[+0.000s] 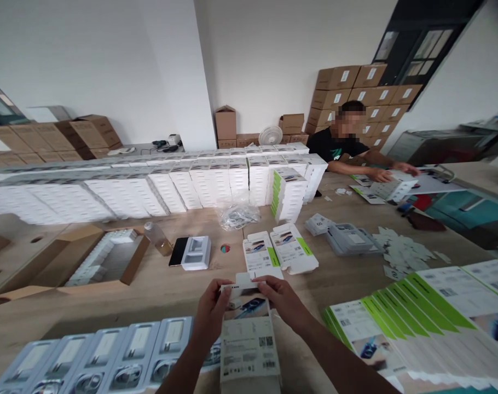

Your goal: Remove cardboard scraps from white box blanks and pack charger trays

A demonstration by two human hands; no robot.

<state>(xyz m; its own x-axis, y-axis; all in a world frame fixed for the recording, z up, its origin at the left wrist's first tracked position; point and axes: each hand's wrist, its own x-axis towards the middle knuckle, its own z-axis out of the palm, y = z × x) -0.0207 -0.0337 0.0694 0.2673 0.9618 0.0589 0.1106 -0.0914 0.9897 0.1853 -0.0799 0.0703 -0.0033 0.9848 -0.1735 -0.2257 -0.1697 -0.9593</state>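
My left hand (213, 309) and my right hand (282, 300) are both closed on a white printed product box (244, 307), one at each upper corner. A narrow flap sticks out from its far end between them. Just below it, a stack of printed boxes (249, 350) lies with the text side up; whether the held box rests on it I cannot tell. Left of my forearm stand several grey trays (138, 350) with white chargers and coiled cables. Beyond my hands lie two white and green boxes (262, 254), flat on the table.
Flat printed cartons (397, 323) fan out at right, near scattered paper pieces (411, 249) and stacked plastic trays (353, 239). A bottle (157, 239), a white tray (196, 253) and an open cardboard box (136, 262) stand left. Long box rows (171, 186) line the back; a co-worker (343, 142) handles boxes.
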